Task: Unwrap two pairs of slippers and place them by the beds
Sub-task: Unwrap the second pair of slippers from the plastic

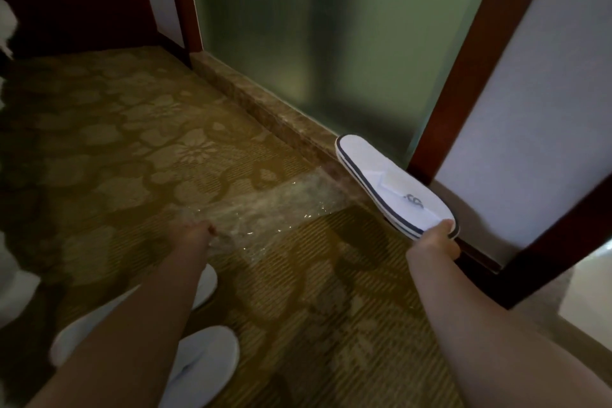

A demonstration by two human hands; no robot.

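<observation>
My right hand (437,242) grips the toe end of a flat white pair of slippers (390,182) with dark blue edging, stacked together and held in the air on the right. My left hand (195,232) pinches one end of a clear plastic wrapper (281,205), which stretches across from that hand toward the held slippers. Another white pair lies on the carpet at the bottom left: one slipper (205,358) is in plain sight, the other slipper (76,338) is partly hidden behind my left forearm.
Patterned gold carpet (132,142) covers the floor. A frosted glass panel (314,26) with a stone sill (265,109) stands ahead, a dark red wooden frame (463,76) beside it. White bedding (13,291) shows at the left edge.
</observation>
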